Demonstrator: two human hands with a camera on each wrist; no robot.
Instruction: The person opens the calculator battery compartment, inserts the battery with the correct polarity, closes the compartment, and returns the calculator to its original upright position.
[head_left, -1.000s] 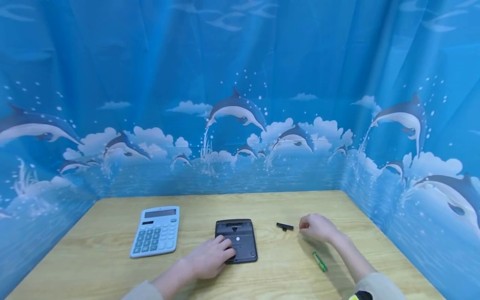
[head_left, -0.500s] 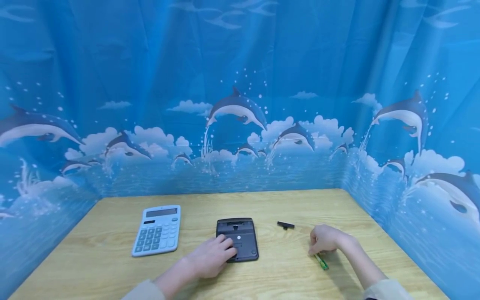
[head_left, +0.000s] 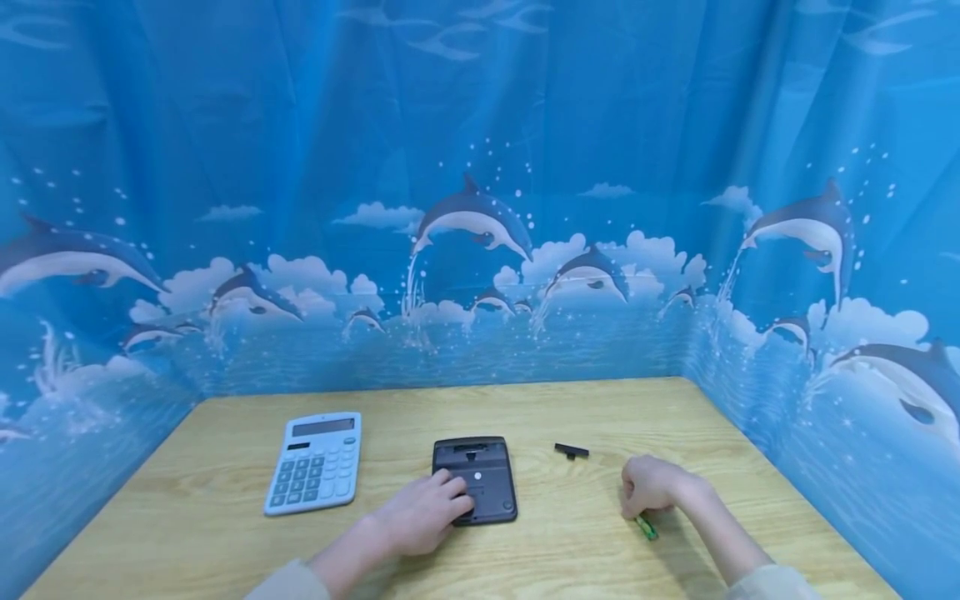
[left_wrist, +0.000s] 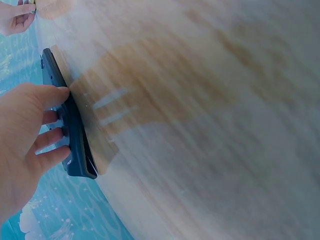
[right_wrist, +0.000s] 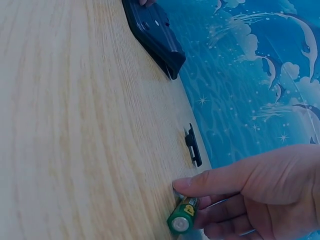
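Note:
A black calculator (head_left: 487, 492) lies face down near the middle of the table, its battery slot uncovered at the far end. My left hand (head_left: 423, 512) holds its near left corner, and in the left wrist view the thumb (left_wrist: 57, 95) is at the edge with the fingers bent over the back. To the right, my right hand (head_left: 652, 485) pinches a green battery (right_wrist: 182, 217) between thumb and fingers, low over the table. Part of the battery is hidden by the hand in the head view. A small black battery cover (head_left: 572, 451) lies between the calculator and that hand.
A light blue calculator (head_left: 315, 462) lies face up at the left of the wooden table (head_left: 187, 500). Blue curtains (head_left: 480, 125) printed with dolphins rise behind the table and along its sides.
My right hand has come from beside the battery cover, back toward me, and has taken hold of the battery. The left hand stays on the black calculator.

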